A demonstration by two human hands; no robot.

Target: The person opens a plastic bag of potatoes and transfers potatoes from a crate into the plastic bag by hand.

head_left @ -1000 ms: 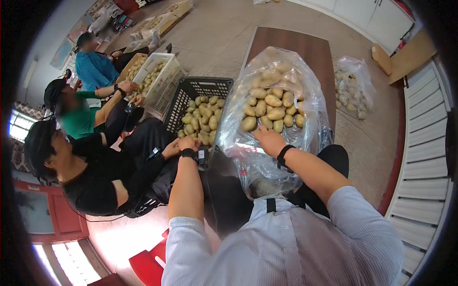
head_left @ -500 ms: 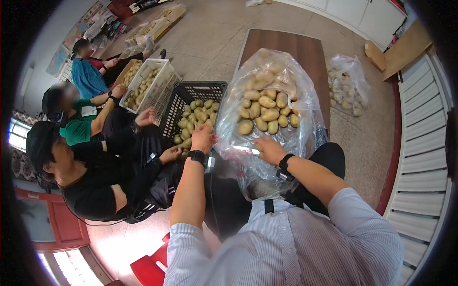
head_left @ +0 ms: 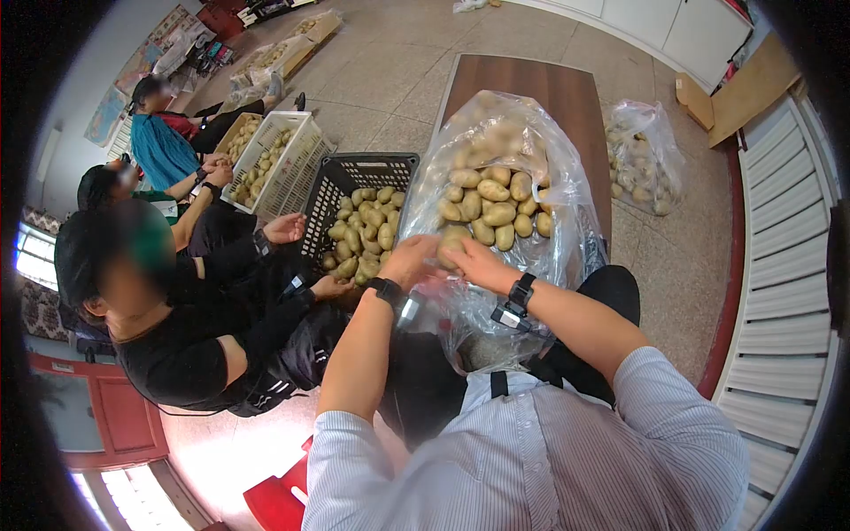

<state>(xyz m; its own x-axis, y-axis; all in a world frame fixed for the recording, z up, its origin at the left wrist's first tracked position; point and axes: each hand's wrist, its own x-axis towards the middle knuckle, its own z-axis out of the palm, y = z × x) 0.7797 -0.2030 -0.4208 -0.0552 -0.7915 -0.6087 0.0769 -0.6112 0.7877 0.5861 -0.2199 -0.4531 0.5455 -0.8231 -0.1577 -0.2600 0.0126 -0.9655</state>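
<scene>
A large clear plastic bag [head_left: 571, 190] lies open towards me, with a pile of potatoes [head_left: 498, 213] inside. At the bag's near side, my right hand [head_left: 482, 266] is closed on a potato [head_left: 452, 245]. My left hand [head_left: 411, 262] is beside that potato on its left, fingertips near or against it. Slight blur and overlap hide whether those fingers grip anything. Left of the bag stands a black plastic crate [head_left: 370, 160] holding more potatoes [head_left: 366, 226]; my left hand is near its front right corner.
A brown table [head_left: 531, 75] is under the bag. On the left, a co-worker in black [head_left: 190, 350] reaches to the crate. Beyond are two more seated people and a white crate [head_left: 305, 159] of potatoes. Another potato bag [head_left: 645, 159] lies on the floor at right.
My left hand has moved right, from the black crate's edge to the bag's opening. My right hand has moved left and up, and now holds a larger-looking potato. The nearest co-worker's head has turned.
</scene>
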